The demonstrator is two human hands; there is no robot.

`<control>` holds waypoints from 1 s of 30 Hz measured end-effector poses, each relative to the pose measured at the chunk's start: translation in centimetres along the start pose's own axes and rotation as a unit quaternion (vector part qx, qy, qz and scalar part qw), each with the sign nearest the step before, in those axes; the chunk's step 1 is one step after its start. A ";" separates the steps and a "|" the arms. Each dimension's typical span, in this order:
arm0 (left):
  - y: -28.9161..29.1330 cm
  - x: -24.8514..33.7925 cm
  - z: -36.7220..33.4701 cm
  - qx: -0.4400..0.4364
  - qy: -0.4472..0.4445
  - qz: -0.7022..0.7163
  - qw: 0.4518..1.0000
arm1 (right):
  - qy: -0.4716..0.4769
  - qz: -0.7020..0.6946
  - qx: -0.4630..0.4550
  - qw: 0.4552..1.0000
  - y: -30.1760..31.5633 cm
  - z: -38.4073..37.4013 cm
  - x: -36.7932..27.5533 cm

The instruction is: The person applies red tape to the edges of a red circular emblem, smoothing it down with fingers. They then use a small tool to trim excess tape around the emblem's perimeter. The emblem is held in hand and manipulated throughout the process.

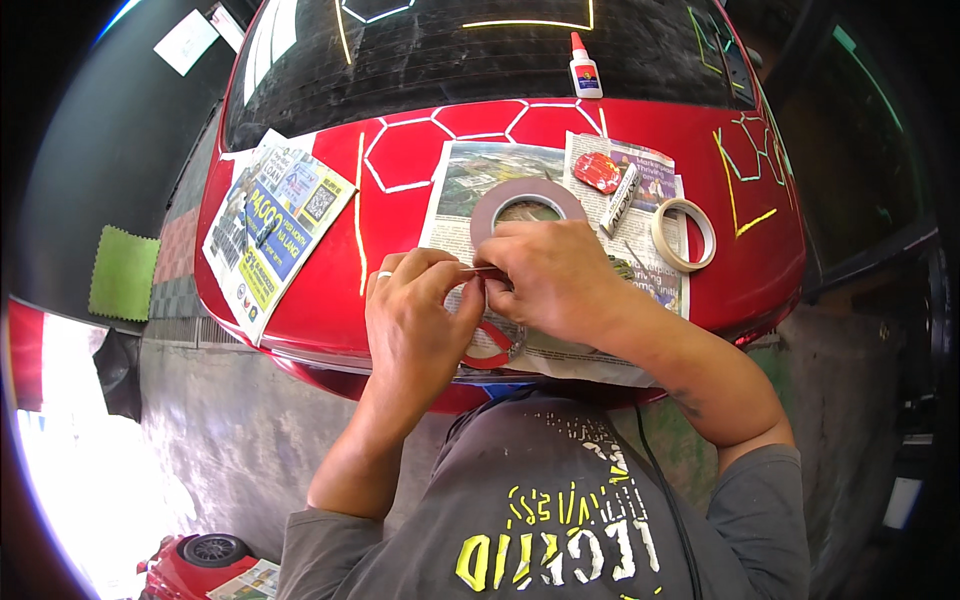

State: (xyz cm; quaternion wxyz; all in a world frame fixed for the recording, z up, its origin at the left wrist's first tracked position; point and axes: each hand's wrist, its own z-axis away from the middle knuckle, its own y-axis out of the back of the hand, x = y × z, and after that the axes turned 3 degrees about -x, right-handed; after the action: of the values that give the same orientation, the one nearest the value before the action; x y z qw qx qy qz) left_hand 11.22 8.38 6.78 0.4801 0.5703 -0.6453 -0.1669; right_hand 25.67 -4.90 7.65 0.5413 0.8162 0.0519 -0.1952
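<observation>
My left hand (412, 305), with a ring on one finger, is closed in a pinch over the near edge of the newspaper. My right hand (553, 272) pinches too, its fingertips nearly touching the left ones. Between them runs a thin pale strip (482, 268), too small to make out in full. Just beyond the right hand lies a wide grey-brown tape roll (492, 212) on the newspaper (455, 190). Partly hidden under my hands is a red-sided ring-shaped roll (497, 358).
A cream masking tape roll (708, 236), a white tube (620, 200) and a crumpled red piece (597, 172) lie on the right of the newspaper. A red-capped glue bottle (585, 70) stands by the rear window. Another newspaper (275, 225) covers the left of the red car (335, 320).
</observation>
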 end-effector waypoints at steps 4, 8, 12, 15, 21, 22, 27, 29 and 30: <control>0.0 -0.1 -0.4 -0.014 0.011 0.031 0.999 | -0.004 0.008 0.013 1.000 -0.4 0.1 0.0; -0.4 -0.6 -0.3 -0.028 0.040 0.099 0.994 | -0.016 0.017 0.021 1.000 -0.5 0.4 -0.3; -0.2 -0.8 0.2 -0.037 0.062 0.164 0.984 | -0.026 0.011 0.028 0.999 -0.6 0.7 -0.6; -0.3 -1.7 0.3 -0.021 0.028 0.172 0.984 | -0.015 0.007 0.032 0.999 -0.7 0.8 -0.4; -0.2 -2.1 0.5 -0.034 0.014 0.133 0.990 | 0.013 0.038 0.030 0.999 -1.1 1.1 -0.2; -0.3 -2.4 0.5 -0.026 -0.022 0.106 0.994 | 0.013 0.040 0.032 0.999 -1.2 1.1 -0.2; -0.6 -3.0 0.4 0.001 -0.092 0.050 0.995 | 0.014 0.043 0.039 0.998 -1.5 1.1 -0.3; -0.5 -2.8 0.6 -0.018 -0.027 0.094 0.995 | 0.004 0.040 0.047 0.998 -1.4 1.1 -0.3; -0.4 -2.7 0.7 -0.028 0.005 0.115 0.993 | -0.001 0.038 0.051 0.998 -1.3 1.1 -0.3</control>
State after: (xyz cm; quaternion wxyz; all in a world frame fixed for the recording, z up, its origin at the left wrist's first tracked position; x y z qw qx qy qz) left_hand 10.57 10.42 5.01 0.5151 0.4799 -0.6990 -0.1256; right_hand 24.72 -5.36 6.23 0.5055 0.8442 0.0105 -0.1778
